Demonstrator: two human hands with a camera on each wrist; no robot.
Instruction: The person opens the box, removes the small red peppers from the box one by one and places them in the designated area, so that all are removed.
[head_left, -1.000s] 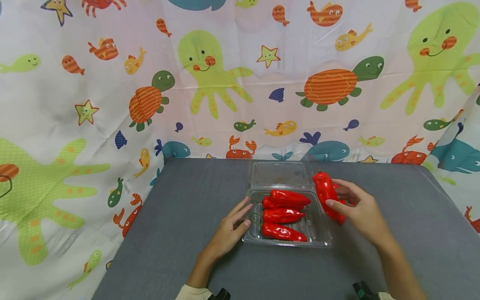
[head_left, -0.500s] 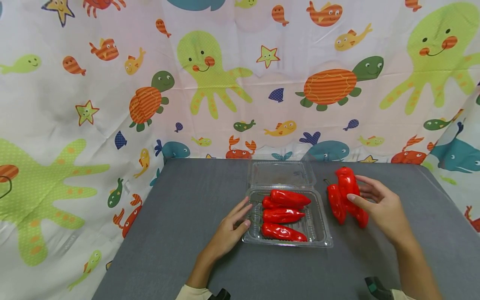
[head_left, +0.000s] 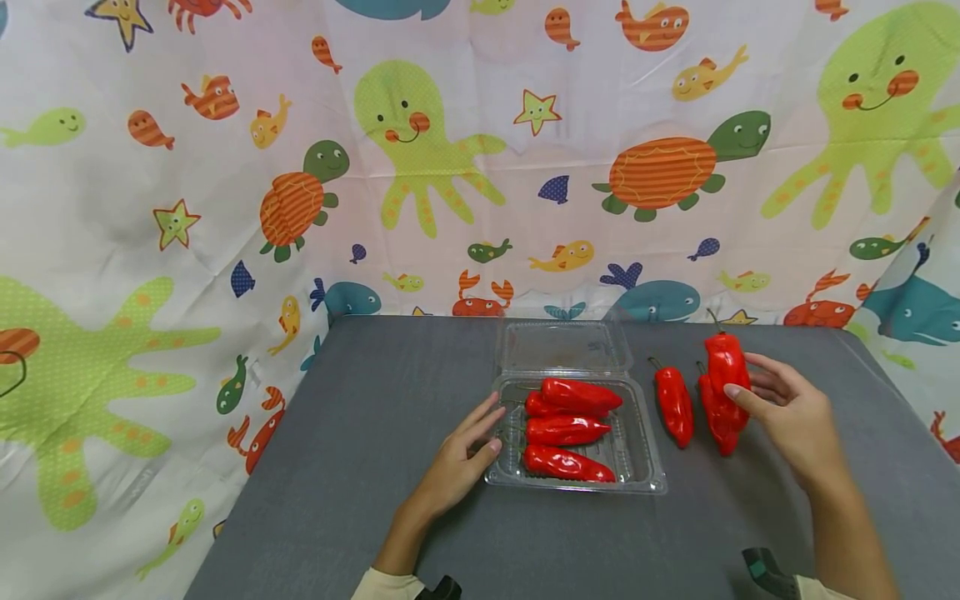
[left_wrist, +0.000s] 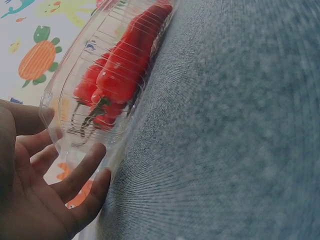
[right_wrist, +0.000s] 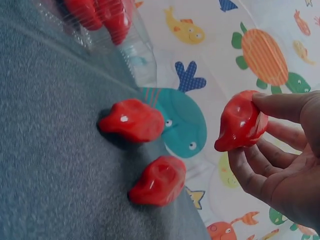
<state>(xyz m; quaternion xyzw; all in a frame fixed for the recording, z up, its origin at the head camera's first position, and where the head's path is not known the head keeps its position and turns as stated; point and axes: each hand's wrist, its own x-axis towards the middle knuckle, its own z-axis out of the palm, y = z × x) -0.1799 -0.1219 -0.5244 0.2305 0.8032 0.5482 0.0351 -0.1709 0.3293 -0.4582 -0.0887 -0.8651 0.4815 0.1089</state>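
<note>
The work looks partly done, with two red peppers [head_left: 674,407] lying on the table [head_left: 405,383] beside the open clear box [head_left: 632,454], a third pepper [head_left: 726,362] pinched in the right hand [head_left: 795,421], not yet set down, and four peppers [head_left: 567,432] inside, the left hand [head_left: 456,462], fingers spread, touching the box.

On my feed I see red tapered peppers [head_left: 567,432], a colourless rectangular plastic box [head_left: 636,454], a plain grey counter [head_left: 397,392], and a white fabric backdrop [head_left: 576,146] patterned with lime octopuses [head_left: 412,158], orange-striped turtles [head_left: 663,169] and blue whales [head_left: 660,302].

Sea-creature-print curtain [head_left: 465,275] behind a gray-covered table [head_left: 405,383].
</note>
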